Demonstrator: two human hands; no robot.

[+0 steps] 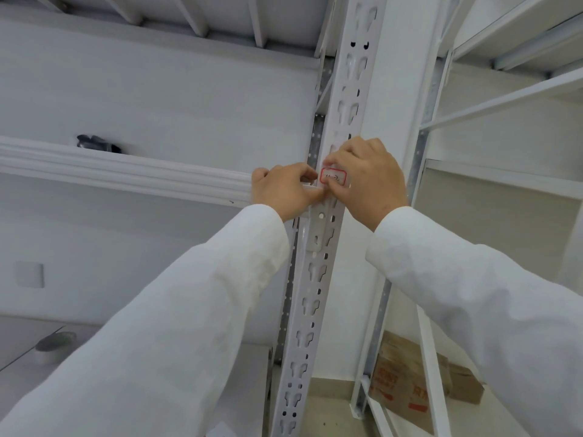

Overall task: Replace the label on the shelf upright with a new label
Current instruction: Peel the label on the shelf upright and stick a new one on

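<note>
Label (333, 176), red-bordered, on the perforated shelf upright (318, 247), is pinched at its left edge by the right hand (367, 178); the left hand (285, 189) is curled beside it, contents unclear. Uneven pressing could leave it crooked or creased.

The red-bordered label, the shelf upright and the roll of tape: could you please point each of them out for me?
red-bordered label (333, 177): head view, on its white middle with the handwriting.
shelf upright (310, 294): head view, on its slotted front face below the hands.
roll of tape (56, 346): head view, on its grey top side.
</note>
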